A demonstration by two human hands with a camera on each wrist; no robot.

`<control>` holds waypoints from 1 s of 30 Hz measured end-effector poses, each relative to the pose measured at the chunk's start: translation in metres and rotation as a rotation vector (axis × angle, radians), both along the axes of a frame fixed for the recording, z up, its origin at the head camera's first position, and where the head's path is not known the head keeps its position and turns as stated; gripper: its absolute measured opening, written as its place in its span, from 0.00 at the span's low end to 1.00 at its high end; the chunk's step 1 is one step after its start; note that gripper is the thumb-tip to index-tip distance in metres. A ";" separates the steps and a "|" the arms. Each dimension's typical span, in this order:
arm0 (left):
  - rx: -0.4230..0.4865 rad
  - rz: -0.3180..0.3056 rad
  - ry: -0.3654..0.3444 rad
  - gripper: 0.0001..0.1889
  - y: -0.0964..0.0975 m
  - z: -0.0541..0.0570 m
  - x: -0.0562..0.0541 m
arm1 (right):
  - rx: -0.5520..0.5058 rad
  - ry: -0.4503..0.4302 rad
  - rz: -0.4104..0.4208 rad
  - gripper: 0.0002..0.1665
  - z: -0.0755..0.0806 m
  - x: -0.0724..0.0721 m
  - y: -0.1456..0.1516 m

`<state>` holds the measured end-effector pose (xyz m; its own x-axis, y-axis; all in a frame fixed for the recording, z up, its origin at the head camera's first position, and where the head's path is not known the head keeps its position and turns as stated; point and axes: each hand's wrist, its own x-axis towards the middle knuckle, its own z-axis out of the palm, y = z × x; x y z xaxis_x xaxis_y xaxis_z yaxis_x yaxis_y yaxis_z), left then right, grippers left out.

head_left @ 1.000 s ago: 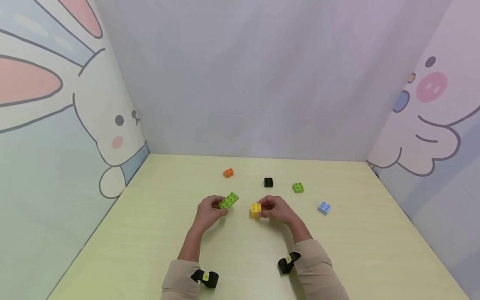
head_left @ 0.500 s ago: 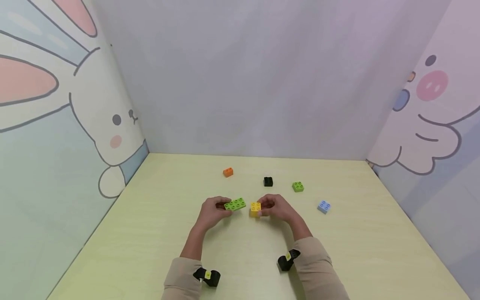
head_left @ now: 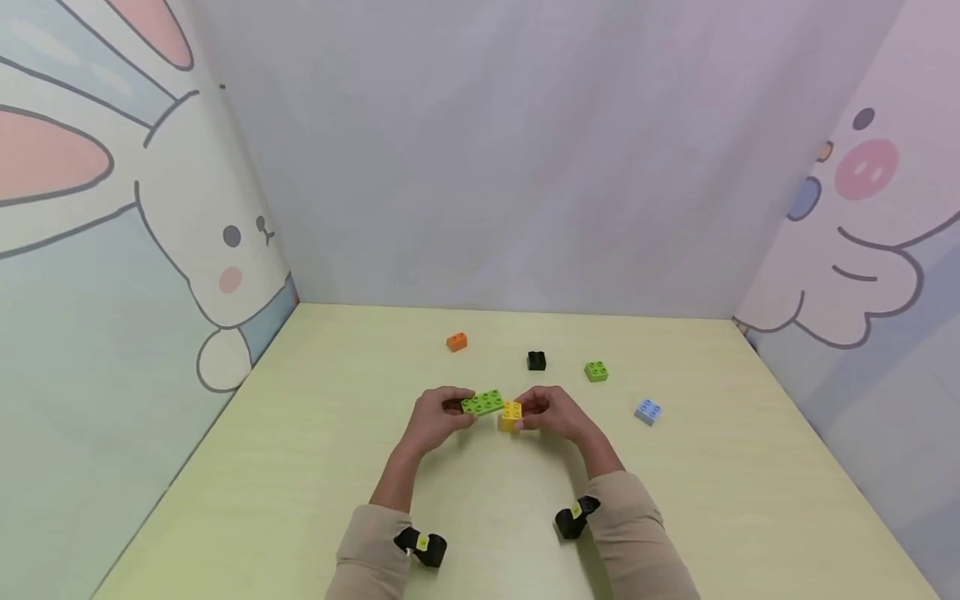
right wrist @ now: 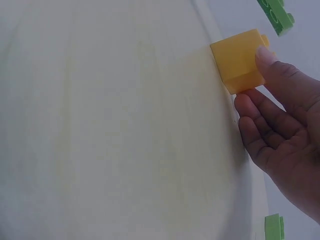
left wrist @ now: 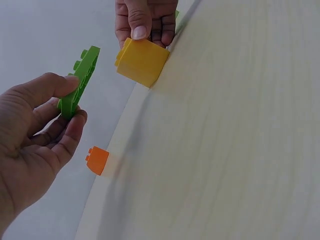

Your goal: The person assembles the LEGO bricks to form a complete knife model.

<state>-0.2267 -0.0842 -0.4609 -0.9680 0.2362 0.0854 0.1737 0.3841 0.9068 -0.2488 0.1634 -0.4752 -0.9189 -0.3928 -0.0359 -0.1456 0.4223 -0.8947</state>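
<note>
Below frame centre, your left hand pinches the green plate, your right hand the yellow block; the angled plate could slip if it knocks the block.

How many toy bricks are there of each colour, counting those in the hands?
Long green plastic brick, square green plastic brick: 2
Yellow blocky plastic brick: 1
Orange oblong plastic brick: 1
Black squarish plastic brick: 1
Blue square plastic brick: 1
Total: 6
</note>
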 end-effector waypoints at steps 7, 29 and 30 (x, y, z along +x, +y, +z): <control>0.005 -0.047 -0.004 0.16 0.007 0.000 -0.002 | 0.005 -0.008 -0.008 0.19 0.000 0.000 0.000; -0.027 -0.164 0.048 0.13 0.027 -0.008 -0.004 | -0.020 0.009 0.037 0.17 0.029 0.021 -0.007; -0.031 -0.167 0.051 0.13 0.027 -0.008 -0.004 | -0.017 0.010 0.036 0.17 0.029 0.021 -0.007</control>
<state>-0.2307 -0.0570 -0.4686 -0.9097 0.3963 0.1237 0.2830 0.3739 0.8832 -0.2280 0.1561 -0.4460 -0.9045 -0.4261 -0.0200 -0.1693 0.4017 -0.9000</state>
